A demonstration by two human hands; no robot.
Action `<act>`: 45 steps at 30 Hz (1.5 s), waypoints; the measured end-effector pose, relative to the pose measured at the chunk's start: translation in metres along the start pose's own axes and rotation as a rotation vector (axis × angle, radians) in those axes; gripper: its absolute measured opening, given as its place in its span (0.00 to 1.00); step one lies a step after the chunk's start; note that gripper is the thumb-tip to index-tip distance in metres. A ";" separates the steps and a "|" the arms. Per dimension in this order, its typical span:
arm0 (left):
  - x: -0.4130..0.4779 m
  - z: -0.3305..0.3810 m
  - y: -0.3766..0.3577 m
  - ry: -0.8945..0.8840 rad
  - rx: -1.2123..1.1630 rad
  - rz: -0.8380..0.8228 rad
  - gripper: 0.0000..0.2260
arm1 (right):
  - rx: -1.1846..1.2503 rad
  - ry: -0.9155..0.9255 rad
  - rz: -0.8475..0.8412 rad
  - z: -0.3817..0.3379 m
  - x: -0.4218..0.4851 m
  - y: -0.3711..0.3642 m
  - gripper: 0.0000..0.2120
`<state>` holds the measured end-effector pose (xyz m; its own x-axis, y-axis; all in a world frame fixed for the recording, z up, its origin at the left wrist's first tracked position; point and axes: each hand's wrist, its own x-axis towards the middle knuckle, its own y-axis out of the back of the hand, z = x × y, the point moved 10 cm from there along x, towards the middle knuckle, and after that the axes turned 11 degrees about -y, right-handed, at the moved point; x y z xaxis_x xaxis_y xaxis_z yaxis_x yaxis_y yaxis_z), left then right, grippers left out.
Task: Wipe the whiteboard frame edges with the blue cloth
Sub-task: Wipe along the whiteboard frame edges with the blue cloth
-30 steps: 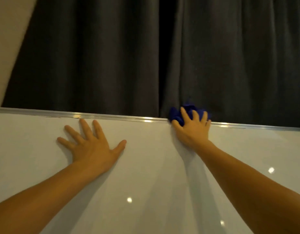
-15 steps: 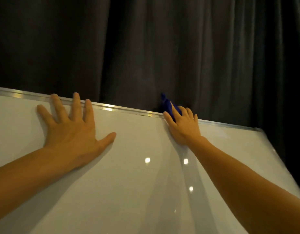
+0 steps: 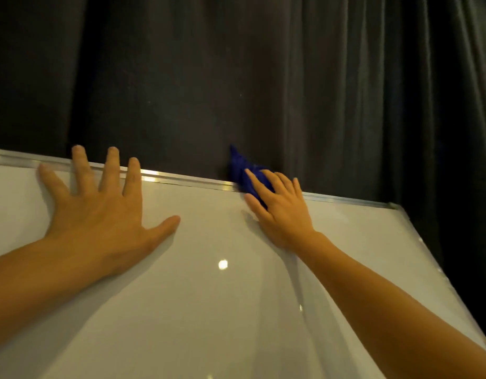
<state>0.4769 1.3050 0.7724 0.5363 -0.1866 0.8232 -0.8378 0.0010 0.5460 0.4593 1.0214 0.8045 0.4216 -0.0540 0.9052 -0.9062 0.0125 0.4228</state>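
Observation:
The white whiteboard [image 3: 209, 310] fills the lower part of the view, with a silver metal frame edge [image 3: 181, 181] along its top. My right hand [image 3: 280, 212] presses the bunched blue cloth [image 3: 242, 170] onto that top edge, fingers over the cloth, part of which sticks up above the frame. My left hand [image 3: 99, 214] lies flat on the board with fingers spread, fingertips reaching over the top edge to the left of the cloth.
Dark grey curtains [image 3: 291, 77] hang right behind the board. The board's top right corner [image 3: 395, 206] and its right frame edge [image 3: 441, 274] show to the right of my right hand.
The view has swung right, bringing the board's right corner into sight. My right hand with the cloth has slid right along the top edge; my left hand has moved up to the frame.

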 end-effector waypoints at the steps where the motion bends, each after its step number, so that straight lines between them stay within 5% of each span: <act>1: 0.002 0.013 -0.001 0.001 -0.029 -0.015 0.58 | 0.004 -0.123 -0.013 0.038 0.004 0.001 0.29; 4: 0.011 0.073 0.004 0.013 -0.067 -0.031 0.59 | -0.018 -0.259 -0.125 0.080 0.016 -0.010 0.28; 8: 0.023 0.178 0.007 -0.003 -0.054 -0.055 0.57 | 0.089 0.174 -0.156 0.031 0.001 -0.017 0.38; 12: 0.029 0.240 -0.001 0.003 -0.020 -0.059 0.56 | -0.028 0.353 -0.043 0.110 0.006 -0.010 0.36; 16: 0.039 0.272 -0.007 0.004 -0.051 -0.050 0.56 | -0.189 0.052 -0.120 0.290 0.037 -0.026 0.40; 19: 0.045 0.296 -0.006 0.007 -0.051 -0.051 0.54 | -0.086 -0.235 -0.179 0.364 0.034 -0.029 0.45; 21: 0.053 0.316 -0.003 -0.052 -0.030 -0.045 0.52 | 0.027 -0.207 -0.170 0.341 0.030 -0.029 0.43; 25: 0.069 0.356 0.000 -0.093 -0.048 -0.069 0.56 | 0.198 0.157 -0.058 0.237 -0.009 -0.021 0.41; 28: 0.074 0.390 -0.002 -0.135 -0.006 -0.056 0.56 | 0.128 0.393 0.017 0.231 -0.016 -0.012 0.36; 30: 0.073 0.399 -0.004 -0.155 -0.014 -0.034 0.55 | 0.046 0.351 -0.022 0.275 0.006 -0.012 0.32; 36: 0.077 0.417 -0.011 -0.199 -0.031 -0.036 0.56 | 0.069 -0.333 -0.137 0.439 0.019 -0.022 0.35; 42: 0.084 0.483 -0.007 -0.269 -0.027 -0.030 0.52 | 0.077 0.056 -0.094 0.329 0.013 -0.026 0.38; 45: 0.084 0.501 -0.007 -0.299 -0.027 -0.012 0.53 | -0.014 0.144 -0.058 0.355 0.017 -0.018 0.33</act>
<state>0.4768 0.7974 0.7600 0.4888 -0.4675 0.7365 -0.8265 0.0221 0.5625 0.4706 0.6657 0.7967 0.4744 0.0891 0.8758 -0.8801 0.0275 0.4739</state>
